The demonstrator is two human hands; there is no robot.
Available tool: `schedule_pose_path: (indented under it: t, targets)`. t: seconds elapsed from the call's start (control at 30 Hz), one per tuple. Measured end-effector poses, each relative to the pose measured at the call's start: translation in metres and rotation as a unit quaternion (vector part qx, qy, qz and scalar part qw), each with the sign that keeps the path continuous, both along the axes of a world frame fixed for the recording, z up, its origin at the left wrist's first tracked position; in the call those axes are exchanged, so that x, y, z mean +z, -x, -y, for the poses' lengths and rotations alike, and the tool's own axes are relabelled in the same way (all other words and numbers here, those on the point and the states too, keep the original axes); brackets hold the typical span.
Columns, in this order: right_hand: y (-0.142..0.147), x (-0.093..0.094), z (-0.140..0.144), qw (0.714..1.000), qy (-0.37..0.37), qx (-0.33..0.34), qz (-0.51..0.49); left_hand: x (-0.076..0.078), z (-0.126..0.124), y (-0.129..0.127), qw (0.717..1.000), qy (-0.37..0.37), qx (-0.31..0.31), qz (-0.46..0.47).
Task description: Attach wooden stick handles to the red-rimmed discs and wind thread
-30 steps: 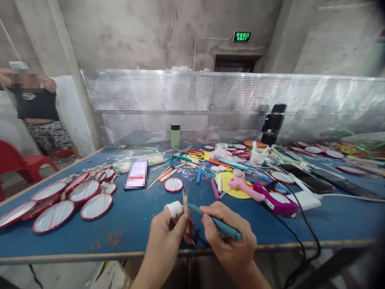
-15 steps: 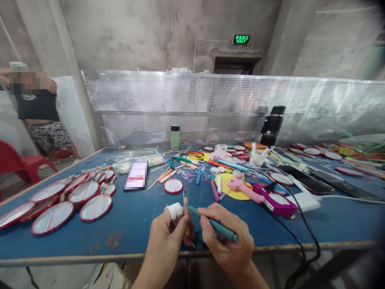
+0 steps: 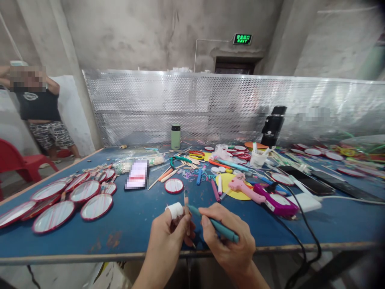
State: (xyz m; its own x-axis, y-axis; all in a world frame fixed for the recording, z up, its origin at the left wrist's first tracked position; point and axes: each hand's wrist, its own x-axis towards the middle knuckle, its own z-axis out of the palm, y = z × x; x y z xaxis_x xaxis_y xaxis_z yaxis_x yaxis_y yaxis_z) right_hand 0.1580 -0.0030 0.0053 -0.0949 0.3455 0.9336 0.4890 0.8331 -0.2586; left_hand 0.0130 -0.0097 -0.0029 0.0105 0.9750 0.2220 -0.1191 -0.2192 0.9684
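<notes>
While the left hand (image 3: 168, 237) is pinching a thin stick (image 3: 186, 208) upright to steady it, the right hand (image 3: 228, 241) is gripping a teal pen (image 3: 215, 224), tip against it, above the counter (image 3: 132, 224).

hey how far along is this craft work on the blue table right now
Done, by the look of it: a batch of red-rimmed round discs lies on the table's left. In hand: the left hand holds a wooden stick upright, one finger wrapped in white tape, while the right hand puts a teal pen tool to it. Possibly left: more sticks and a single red-rimmed disc lie loose mid-table.
</notes>
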Motion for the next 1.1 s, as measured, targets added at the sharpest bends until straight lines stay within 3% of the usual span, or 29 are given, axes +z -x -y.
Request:
schedule_pose_path:
  t: [0.4, 0.6, 0.83, 1.1]
  targets:
    - [0.0001, -0.0006, 0.0005, 1.000, -0.001, 0.007, 0.006, -0.0024, -0.0017, -0.0005, 1.000, -0.002, 0.006, 0.005]
    - [0.0002, -0.0013, 0.0003, 0.999, -0.012, -0.031, -0.009, 0.0022, -0.0008, 0.0008, 1.000, 0.010, 0.002, -0.001]
    - [-0.0003, -0.0010, 0.0004, 1.000, -0.001, 0.003, 0.005, -0.0003, -0.0008, -0.0002, 1.000, -0.002, 0.001, 0.001]
    - [0.0004, 0.0003, -0.0002, 0.999, -0.028, -0.035, -0.011, 0.0000, -0.0010, 0.0002, 1.000, 0.011, 0.004, 0.003]
